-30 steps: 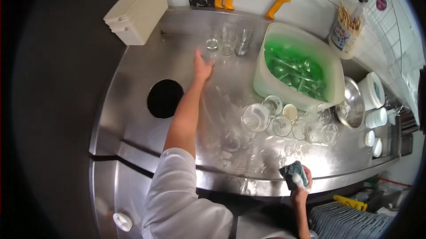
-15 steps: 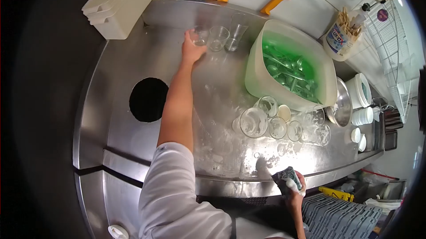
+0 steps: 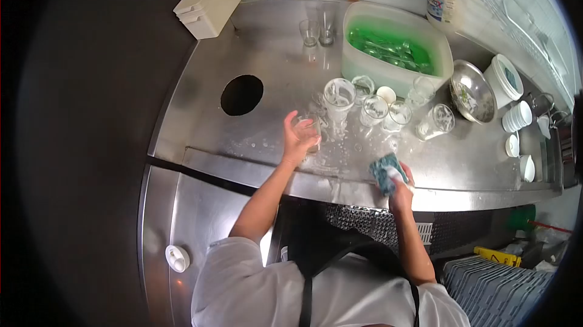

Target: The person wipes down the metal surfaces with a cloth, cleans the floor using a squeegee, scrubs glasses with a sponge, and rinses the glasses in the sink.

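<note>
Head view: left fingers [image 3: 289, 121] clasp a clear glass [image 3: 311, 127]; right fingers [image 3: 408, 176] clamp a foamy sponge [image 3: 382, 169].

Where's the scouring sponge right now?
In the head view, the scouring sponge is in the person's right hand, by the front edge of the steel counter.

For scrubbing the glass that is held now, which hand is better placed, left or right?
Probably the right: the right hand holds the foamy sponge, close by, while the left hand holds the glass.
</note>
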{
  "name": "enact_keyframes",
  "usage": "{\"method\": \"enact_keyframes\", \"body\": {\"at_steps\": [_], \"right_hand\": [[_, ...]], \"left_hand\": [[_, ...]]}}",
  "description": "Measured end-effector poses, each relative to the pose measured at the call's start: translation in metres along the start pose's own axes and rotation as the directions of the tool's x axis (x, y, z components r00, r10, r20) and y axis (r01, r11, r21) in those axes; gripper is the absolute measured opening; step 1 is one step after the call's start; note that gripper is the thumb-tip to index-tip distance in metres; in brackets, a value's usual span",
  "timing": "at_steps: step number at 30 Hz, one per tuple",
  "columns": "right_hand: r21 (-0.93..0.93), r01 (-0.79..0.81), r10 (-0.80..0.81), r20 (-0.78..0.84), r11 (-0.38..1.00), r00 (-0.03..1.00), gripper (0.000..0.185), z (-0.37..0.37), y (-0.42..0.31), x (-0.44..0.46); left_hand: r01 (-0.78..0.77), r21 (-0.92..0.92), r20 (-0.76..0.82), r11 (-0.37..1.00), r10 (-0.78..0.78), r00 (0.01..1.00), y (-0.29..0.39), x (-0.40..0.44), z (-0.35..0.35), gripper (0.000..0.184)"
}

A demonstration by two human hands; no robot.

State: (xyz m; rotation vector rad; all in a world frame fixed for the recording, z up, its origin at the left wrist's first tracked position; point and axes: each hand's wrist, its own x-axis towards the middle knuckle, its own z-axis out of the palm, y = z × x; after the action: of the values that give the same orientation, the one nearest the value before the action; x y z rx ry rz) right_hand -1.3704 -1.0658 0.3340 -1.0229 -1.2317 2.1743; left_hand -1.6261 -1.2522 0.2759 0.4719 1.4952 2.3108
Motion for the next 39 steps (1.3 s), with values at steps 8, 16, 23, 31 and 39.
{"method": "enact_keyframes", "body": {"at_steps": [8,16,23,31,39], "right_hand": [[-0.611,0.791,-0.830,0.436,0.011,0.348,0.063,0.073,0.009,-0.002],[-0.814,0.414,-0.355,0.276,0.408,0.893,0.041,0.000,-0.032,0.078],[-0.598,0.791,-0.137,0.801,-0.131,0.583,0.033,-0.030,-0.008,0.077],[-0.867,0.367,0.260,0.460,0.336,0.849,0.047,-0.006,-0.034,0.093],[-0.625,0.658,-0.077,0.698,0.421,0.712,0.040,-0.019,-0.010,0.096]], "left_hand": [[0.398,-0.464,-0.038,0.791,-0.467,0.884,-0.012,-0.060,0.131,0.066],[-0.184,0.550,0.548,0.814,-0.186,0.815,-0.028,-0.043,0.159,0.100],[-0.426,0.658,0.674,0.621,-0.233,0.701,-0.018,-0.017,0.155,0.090],[-0.738,0.549,0.745,0.392,0.171,0.645,-0.053,-0.016,0.166,0.090],[-0.685,0.593,0.773,0.423,-0.063,0.631,-0.051,-0.008,0.160,0.084]]}}
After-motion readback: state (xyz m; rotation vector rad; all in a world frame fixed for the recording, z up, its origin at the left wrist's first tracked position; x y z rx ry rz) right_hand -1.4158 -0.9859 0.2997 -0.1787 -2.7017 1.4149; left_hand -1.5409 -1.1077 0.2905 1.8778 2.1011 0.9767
